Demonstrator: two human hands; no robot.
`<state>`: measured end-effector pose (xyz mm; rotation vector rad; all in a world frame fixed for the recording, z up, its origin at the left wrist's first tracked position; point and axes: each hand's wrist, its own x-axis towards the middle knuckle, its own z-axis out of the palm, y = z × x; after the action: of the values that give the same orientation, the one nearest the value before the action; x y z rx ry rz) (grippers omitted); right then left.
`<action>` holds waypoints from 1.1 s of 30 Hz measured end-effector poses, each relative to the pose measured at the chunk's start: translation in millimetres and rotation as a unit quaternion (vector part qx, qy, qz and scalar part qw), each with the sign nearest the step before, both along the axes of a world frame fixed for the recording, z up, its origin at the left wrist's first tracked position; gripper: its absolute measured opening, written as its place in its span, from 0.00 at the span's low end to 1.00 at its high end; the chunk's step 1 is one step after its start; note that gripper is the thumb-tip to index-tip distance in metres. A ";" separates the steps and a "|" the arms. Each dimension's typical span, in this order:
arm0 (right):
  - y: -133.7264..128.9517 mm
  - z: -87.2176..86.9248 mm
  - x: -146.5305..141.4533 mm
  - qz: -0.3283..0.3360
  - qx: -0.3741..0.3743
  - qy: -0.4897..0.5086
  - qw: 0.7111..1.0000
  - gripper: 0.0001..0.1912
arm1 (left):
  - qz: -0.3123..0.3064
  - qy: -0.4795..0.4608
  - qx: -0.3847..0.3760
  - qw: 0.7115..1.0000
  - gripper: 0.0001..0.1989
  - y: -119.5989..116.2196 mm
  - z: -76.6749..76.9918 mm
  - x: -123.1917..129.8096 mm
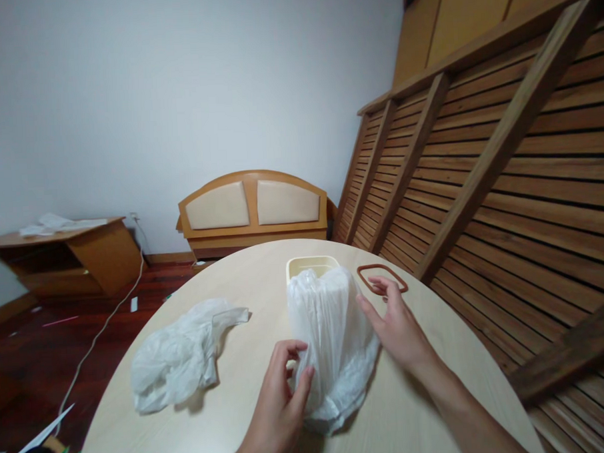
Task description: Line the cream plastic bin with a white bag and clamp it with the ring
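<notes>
A cream plastic bin [311, 263] stands on the round table, its far rim bare. Over its near side hangs a thin white plastic bag [331, 325], bunched toward the table's near side. My left hand [284, 387] is at the bag's lower left, thumb and fingers apart and curved, next to the plastic. On the right side of the bag is my right hand [399, 322], fingers spread, the index or thumb near the plastic. A brown rounded ring frame [382, 266] lies on the table just beyond the right hand.
Another crumpled white bag [177, 359] lies on the left of the pale round table [245, 429]. Beyond stand a wooden headboard [252, 202] and a low cabinet [103, 252] with papers. A slatted wooden frame [485, 198] leans at the right. A white cable crosses the floor.
</notes>
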<state>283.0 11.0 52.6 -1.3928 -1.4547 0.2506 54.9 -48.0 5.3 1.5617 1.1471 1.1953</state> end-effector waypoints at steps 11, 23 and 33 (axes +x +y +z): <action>-42.1 -12.1 -52.5 0.093 -0.149 -0.073 0.982 0.41 | -0.117 -0.107 -0.031 0.987 0.28 -11.4 4.6 -7.8; -36.8 -28.3 -57.6 0.110 -0.084 -0.119 0.983 0.34 | -0.158 0.018 0.028 0.987 0.25 -9.1 11.1 -13.5; -15.3 -10.9 -21.2 0.082 -0.017 -0.119 0.989 0.37 | 0.059 0.088 0.214 0.971 0.31 66.3 -3.2 -24.5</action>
<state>261.8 -4.3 41.7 -1.3682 -1.7734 0.2196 30.4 18.3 2.1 1.9764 1.1593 1.4797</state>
